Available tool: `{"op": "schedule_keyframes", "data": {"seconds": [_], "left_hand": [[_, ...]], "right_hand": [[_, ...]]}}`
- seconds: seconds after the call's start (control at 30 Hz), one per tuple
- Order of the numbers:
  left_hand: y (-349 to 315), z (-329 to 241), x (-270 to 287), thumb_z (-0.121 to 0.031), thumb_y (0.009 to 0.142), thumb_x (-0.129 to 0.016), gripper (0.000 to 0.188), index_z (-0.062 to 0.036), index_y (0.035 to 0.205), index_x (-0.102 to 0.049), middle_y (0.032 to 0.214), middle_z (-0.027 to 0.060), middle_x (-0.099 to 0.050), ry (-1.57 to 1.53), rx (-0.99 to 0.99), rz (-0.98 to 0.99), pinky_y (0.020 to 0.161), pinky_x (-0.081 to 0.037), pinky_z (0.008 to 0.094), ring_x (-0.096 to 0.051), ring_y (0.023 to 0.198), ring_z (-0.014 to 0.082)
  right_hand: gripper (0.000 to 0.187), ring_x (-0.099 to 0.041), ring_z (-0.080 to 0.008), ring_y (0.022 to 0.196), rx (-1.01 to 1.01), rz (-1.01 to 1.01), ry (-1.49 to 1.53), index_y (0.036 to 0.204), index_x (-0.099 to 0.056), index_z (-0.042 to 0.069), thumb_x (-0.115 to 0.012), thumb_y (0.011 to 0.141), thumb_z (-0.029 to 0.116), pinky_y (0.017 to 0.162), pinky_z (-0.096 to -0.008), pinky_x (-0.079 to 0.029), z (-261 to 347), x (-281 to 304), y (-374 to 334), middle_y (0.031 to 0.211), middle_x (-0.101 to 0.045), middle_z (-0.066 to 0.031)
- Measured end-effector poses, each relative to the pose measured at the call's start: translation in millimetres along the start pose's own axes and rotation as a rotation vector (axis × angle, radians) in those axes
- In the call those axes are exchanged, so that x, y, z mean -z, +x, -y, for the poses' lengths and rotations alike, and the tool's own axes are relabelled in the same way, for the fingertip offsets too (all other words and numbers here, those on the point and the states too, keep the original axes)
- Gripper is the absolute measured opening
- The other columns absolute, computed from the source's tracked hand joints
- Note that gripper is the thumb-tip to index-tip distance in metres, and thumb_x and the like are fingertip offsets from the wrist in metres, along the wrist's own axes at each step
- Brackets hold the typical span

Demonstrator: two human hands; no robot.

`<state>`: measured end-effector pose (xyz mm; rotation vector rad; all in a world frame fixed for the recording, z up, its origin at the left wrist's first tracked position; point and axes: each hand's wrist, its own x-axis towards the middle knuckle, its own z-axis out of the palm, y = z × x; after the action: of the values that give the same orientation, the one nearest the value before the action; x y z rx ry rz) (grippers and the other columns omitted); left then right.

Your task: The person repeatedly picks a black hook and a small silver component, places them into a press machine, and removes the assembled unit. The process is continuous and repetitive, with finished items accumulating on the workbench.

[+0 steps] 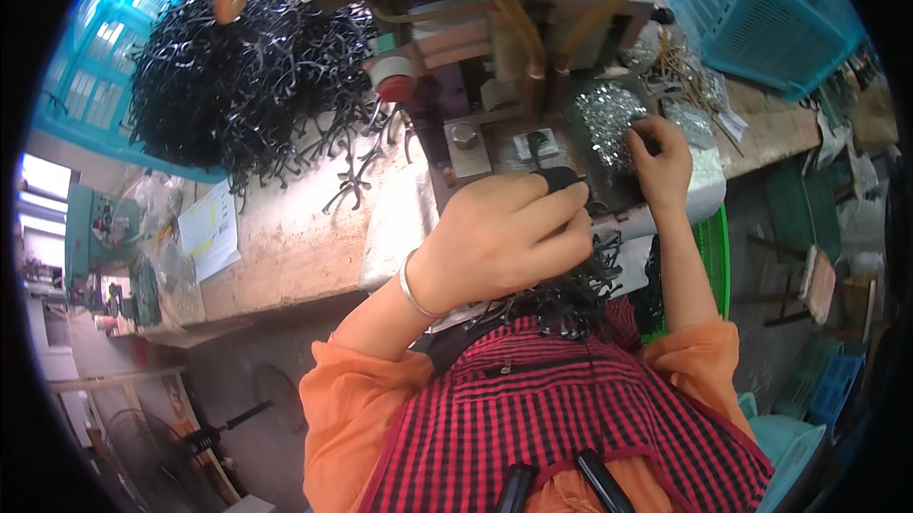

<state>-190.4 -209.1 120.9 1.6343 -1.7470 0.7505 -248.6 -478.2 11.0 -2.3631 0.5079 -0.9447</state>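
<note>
My left hand (514,232), with a silver bangle at its wrist, is closed on a black plastic piece (559,177) in front of the machine's small metal fixture (534,146). Most of that piece is hidden by the fingers. Above the fixture hangs the machine's head (533,47), with yellowish hoses running to it. My right hand (663,163) is at the right edge of a heap of small shiny metal parts (609,118). Its thumb and forefinger are curled together; anything between them is too small to make out. Several black curved pieces (571,299) lie at my lap.
A big tangle of black forked pieces (252,76) fills a blue crate (81,99) on the left. A red-topped button (393,85) stands beside the machine. Another blue crate (761,14) is at the back right. Paper (209,232) lies on the wooden table (295,251).
</note>
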Motion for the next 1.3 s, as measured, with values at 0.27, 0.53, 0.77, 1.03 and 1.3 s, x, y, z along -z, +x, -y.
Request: {"op": "schedule_keyframes", "data": {"seconds": [0.27, 0.53, 0.77, 1.03, 1.3], "left_hand": [[-8.2, -3.4, -4.5, -0.007, 0.075, -0.073, 0.017, -0.0069, 0.091, -0.067, 0.109, 0.0101, -0.071, -0.061, 0.04, -0.065, 0.056, -0.05, 0.0305, -0.062, 0.065, 0.0209], [-91.8, 3.3, 29.7, 0.001, 0.085, -0.074, 0.011, -0.0044, 0.095, -0.074, 0.104, 0.0113, -0.074, 0.379, 0.723, -0.528, 0.081, -0.054, 0.0365, -0.069, 0.092, 0.0294], [-201.1, 135.3, 60.6, -0.033, 0.079, -0.084, 0.029, -0.0065, 0.089, -0.078, 0.097, 0.0083, -0.071, 0.811, 1.316, 0.236, 0.086, -0.052, 0.0394, -0.064, 0.1, 0.0286], [-243.2, 141.1, 71.7, -0.014, 0.086, -0.075, 0.012, -0.0031, 0.086, -0.07, 0.071, -0.0017, -0.064, -0.28, 1.768, -0.079, 0.051, -0.039, 0.0254, -0.053, 0.056, 0.0069], [-195.5, 98.6, 60.2, -0.01, 0.1, -0.064, 0.008, -0.0057, 0.106, -0.061, 0.092, 0.003, -0.066, -0.822, 1.451, -0.576, 0.076, -0.059, 0.0308, -0.066, 0.081, 0.0132]], "right_hand": [[0.014, -0.071, -0.0287, 0.088, 0.018, 0.032, 0.096, 0.099, -0.074, 0.006, -0.073, 0.086, 0.011, 0.081, -0.0366, -0.054, -0.5, -10.0, -2.5, 0.095, -0.074, -0.0115], [0.018, -0.072, -0.0284, 0.096, -0.088, -0.007, 0.127, 0.106, -0.077, 0.006, -0.071, 0.09, 0.009, 0.088, -0.0365, -0.054, 2.5, -1.9, -15.8, 0.103, -0.076, -0.0131], [0.014, -0.073, -0.0255, 0.092, -0.046, 0.034, 0.265, 0.102, -0.076, 0.005, -0.071, 0.09, 0.009, 0.086, -0.034, -0.054, 15.5, -9.8, -3.6, 0.096, -0.076, -0.0116], [0.016, -0.072, -0.0197, 0.091, -0.271, 0.044, 0.263, 0.102, -0.076, 0.002, -0.074, 0.088, 0.008, 0.087, -0.0305, -0.053, 1.6, 22.8, -32.3, 0.097, -0.076, -0.0095], [0.014, -0.071, -0.0183, 0.094, 0.061, 0.264, 0.594, 0.097, -0.074, 0.0, -0.073, 0.084, 0.005, 0.088, -0.0298, -0.052, 105.8, 23.5, 9.7, 0.096, -0.075, -0.0085]]}}
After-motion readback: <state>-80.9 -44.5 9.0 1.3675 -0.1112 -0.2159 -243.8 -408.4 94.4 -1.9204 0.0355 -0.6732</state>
